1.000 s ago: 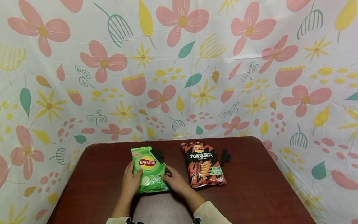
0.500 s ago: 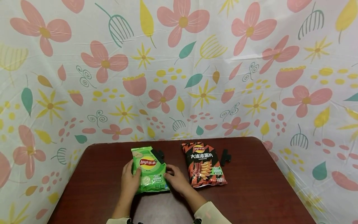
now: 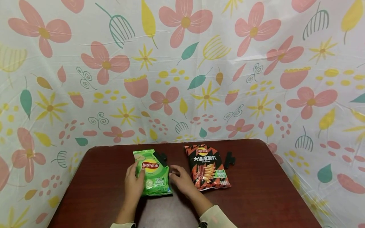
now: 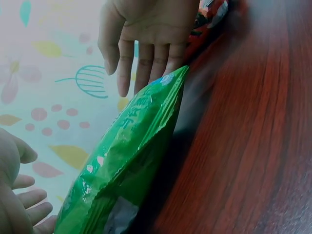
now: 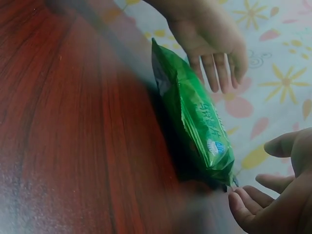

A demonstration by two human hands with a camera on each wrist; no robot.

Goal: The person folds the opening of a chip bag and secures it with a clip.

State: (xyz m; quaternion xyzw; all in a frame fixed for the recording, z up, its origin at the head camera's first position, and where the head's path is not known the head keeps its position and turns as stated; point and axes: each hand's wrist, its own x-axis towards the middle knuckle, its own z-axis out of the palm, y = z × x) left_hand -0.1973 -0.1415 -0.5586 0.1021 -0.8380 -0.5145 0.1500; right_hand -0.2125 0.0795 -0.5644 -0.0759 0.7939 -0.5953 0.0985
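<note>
A green bag of Lay's chips [image 3: 152, 172] lies face up on the table. My left hand [image 3: 133, 182] is at its left edge, fingers relaxed; in the left wrist view its fingers [image 4: 34, 204] are extended beside the bag, and contact is unclear. My right hand [image 3: 181, 180] lies just off the bag's right edge, with loosely bent fingers and nothing in them. In the right wrist view, the right fingertips [image 5: 239, 202] are close to the bag's lower corner. Right of that hand lies a red and black bag of Lay's chips [image 3: 208, 169].
Black T-shaped pieces lie at the upper right of both bags, one by the green bag [image 3: 162, 158] and another black piece [image 3: 229, 160] by the red bag. The dark red wooden table [image 3: 251, 202] ends at a flower-printed curtain [image 3: 182, 95].
My right hand has drawn back from the green bag's right edge, leaving a small gap. The left hand has loosened slightly in place. Both bags have stayed where they were.
</note>
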